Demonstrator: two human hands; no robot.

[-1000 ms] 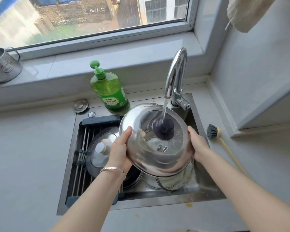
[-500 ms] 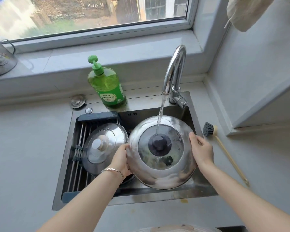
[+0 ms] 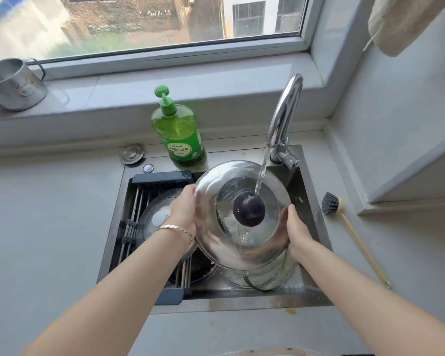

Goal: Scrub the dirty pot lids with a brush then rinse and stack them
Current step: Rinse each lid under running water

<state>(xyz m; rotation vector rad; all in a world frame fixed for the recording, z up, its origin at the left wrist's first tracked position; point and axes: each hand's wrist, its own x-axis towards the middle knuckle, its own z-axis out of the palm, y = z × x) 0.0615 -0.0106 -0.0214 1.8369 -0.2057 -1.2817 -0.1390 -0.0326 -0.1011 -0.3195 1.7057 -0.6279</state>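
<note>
Large lid (image 3: 242,249): you hold it over the right half of the sink (image 3: 242,303), tilted with its top face toward you. Its dark knob (image 3: 249,211) sits at centre. The water stream (image 3: 262,170) from the faucet (image 3: 283,116) lands just beside the knob.

Your left hand (image 3: 184,214) grips the left rim, thumb over the front edge; the other fingers are behind the steel and cannot be told. Your right hand (image 3: 297,232) grips the lower right rim. It is blurred, so I cannot tell whether its fingers are spread or together.

Edges: the lid's far rim is close to the soap bottle (image 3: 179,132) and the faucet base. Below the near rim lies another steel piece (image 3: 265,277), lid or pot unclear.

Left half of the sink: a small lid (image 3: 156,214) lies on the rack (image 3: 162,177), partly behind your left wrist.

Room: bare counter (image 3: 49,214) stretches wide to the left. To the right the brush (image 3: 355,235) lies on the counter, apart from the sink edge. A metal cup (image 3: 13,84) stands on the sill, well apart.
</note>
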